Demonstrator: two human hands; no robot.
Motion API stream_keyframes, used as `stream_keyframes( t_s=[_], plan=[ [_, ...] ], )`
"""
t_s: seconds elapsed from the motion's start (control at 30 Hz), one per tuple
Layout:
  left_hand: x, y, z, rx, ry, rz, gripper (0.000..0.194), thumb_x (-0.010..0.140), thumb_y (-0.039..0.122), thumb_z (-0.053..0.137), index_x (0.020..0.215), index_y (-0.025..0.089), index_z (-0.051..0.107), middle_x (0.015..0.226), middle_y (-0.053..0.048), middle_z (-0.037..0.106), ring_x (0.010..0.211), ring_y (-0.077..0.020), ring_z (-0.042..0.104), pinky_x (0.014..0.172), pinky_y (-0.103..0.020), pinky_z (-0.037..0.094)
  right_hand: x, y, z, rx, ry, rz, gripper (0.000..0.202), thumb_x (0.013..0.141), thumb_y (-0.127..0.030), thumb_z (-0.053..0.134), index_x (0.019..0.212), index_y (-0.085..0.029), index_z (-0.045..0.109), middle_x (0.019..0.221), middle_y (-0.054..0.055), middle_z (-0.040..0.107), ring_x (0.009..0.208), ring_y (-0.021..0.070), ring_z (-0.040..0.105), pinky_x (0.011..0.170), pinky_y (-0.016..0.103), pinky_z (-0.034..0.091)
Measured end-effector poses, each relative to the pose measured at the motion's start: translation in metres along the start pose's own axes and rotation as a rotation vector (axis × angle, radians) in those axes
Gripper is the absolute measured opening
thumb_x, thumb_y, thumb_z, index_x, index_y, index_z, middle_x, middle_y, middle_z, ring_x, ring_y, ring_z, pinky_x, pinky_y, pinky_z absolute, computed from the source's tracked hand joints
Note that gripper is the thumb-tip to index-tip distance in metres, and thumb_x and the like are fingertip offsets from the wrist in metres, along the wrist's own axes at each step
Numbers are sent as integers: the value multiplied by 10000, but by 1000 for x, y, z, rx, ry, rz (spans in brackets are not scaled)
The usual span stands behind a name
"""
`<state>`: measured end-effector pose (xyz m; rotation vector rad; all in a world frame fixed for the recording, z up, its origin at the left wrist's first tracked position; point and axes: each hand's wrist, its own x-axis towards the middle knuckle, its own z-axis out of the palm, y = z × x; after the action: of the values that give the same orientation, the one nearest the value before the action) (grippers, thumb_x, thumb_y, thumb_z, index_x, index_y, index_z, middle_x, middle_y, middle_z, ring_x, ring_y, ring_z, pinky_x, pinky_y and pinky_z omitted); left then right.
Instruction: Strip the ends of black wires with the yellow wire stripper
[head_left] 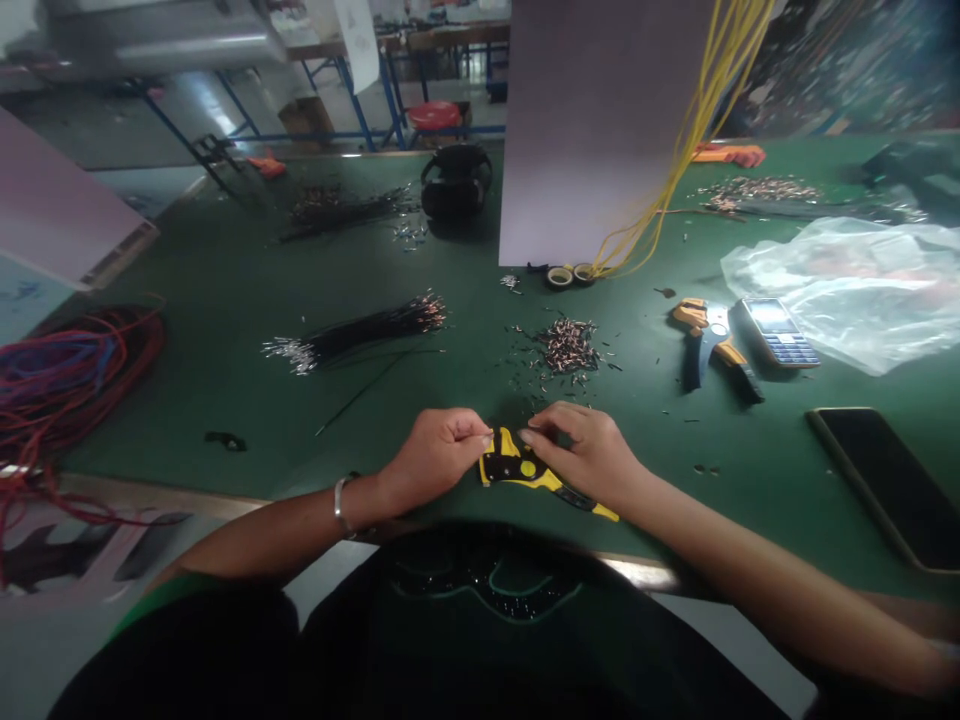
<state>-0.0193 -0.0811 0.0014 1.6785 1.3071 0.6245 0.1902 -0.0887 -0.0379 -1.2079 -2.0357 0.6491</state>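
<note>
Green bench [225, 300]: both hands pinch yellow crimper [517, 467] near edge

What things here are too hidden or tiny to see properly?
Head view only:
- Yellow tool: partly covered by left hand and right hand.
- Anything pinched in the fingertips: too small.
- Pile of small metal pieces: too tiny.
- Plastic bag contents: blurred.
- Dark phone: cut off at the edge.
</note>
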Motion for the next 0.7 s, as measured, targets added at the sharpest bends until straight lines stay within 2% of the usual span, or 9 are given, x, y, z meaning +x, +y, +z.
stream_keyframes(
  t_s=[0.13, 0.2, 0.3, 0.43, 0.53, 0.6, 0.7],
  plan=[
    [-2, -8, -11, 6, 83, -49, 138, 736, 173, 573, 663, 125, 680, 610, -20, 678, 547, -90, 567, 502, -177, 433, -16, -2, -10, -266, -185, -52, 435, 782, -426, 658, 1126, -164, 609, 1024, 136, 672, 911, 283, 619, 769, 433, 505],
    [-3, -9, -14, 15, 105, -52, 133, 730, 168, 577, 662, 124, 683, 617, -26, 684, 553, -92, 576, 507, -179, 438, -21, -3, -10, -365, -254, -67, 506, 740, -402, 689, 1171, -155, 589, 1075, 149, 650, 946, 305, 592, 774, 444, 501],
    [-4, -9, -16, 28, 137, -17, 131, 728, 160, 580, 658, 129, 685, 612, -23, 686, 552, -93, 580, 505, -179, 436, -24, -3, -7, -400, -285, -76, 377, 724, -277, 664, 1080, -158, 631, 1025, 134, 646, 901, 282, 571, 724, 398, 496],
    [-6, -7, -17, 12, 159, -9, 127, 729, 155, 582, 661, 134, 687, 603, -16, 681, 545, -90, 575, 497, -176, 434, -23, 4, -2, -340, -228, -58, 313, 648, -167, 613, 959, -156, 648, 942, 112, 651, 869, 268, 580, 701, 379, 496],
    [-5, -8, -18, -19, 163, -10, 125, 737, 165, 588, 662, 136, 683, 601, -9, 673, 541, -81, 561, 499, -175, 428, -22, 11, -6, -174, -139, 45, 329, 618, -176, 600, 944, -175, 639, 961, 96, 650, 849, 248, 612, 715, 376, 507],
    [-4, -10, -19, -63, 162, -31, 120, 743, 184, 598, 673, 136, 683, 602, -7, 664, 539, -77, 548, 494, -177, 419, -19, 14, -12, 39, -117, 199, 287, 632, -221, 621, 917, -188, 636, 907, 67, 659, 773, 213, 623, 683, 346, 509],
    [1, -13, -18, -186, 150, -87, 112, 739, 216, 623, 684, 135, 677, 602, -8, 647, 530, -76, 528, 487, -186, 413, -11, 17, -24, 463, -156, 480, 279, 670, -318, 656, 909, -177, 631, 782, 37, 660, 645, 173, 602, 591, 298, 493]
  ],
)
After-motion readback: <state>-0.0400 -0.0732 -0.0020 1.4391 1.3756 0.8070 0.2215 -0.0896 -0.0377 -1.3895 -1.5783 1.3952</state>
